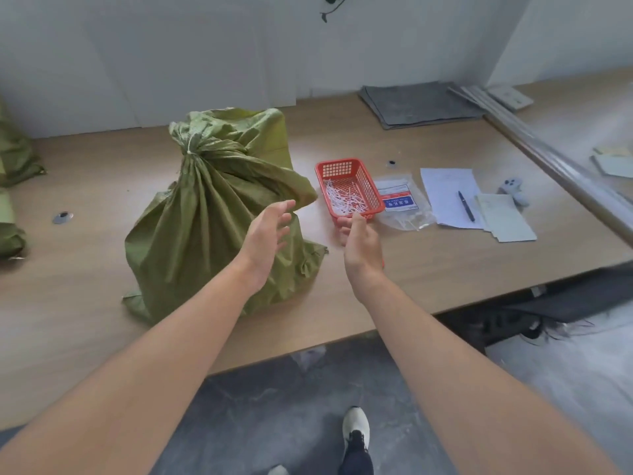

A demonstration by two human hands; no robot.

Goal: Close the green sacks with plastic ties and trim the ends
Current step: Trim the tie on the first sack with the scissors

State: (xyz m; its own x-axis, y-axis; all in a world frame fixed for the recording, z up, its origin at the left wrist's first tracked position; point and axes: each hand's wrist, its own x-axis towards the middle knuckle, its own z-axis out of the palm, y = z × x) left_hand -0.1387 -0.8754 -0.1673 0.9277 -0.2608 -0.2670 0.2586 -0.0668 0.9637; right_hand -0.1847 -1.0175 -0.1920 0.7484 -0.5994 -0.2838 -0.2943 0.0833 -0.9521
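- Head view: the green sack [212, 214] stands upright, its neck cinched by a white plastic tie [189, 145] up and left of both hands.
- The left hand [270, 231], fingers spread and empty, is nearer.
- The right hand [359, 241] meets the red basket [337, 165] at its near rim; grip unclear.

A long wooden table [75, 320] with a light brown top stands against a white panelled wall [171, 46]. A small round metal cap [62, 217] is set in the top at the left. The floor [274, 406] below is dark grey stone with pale veins. The light is soft and even.
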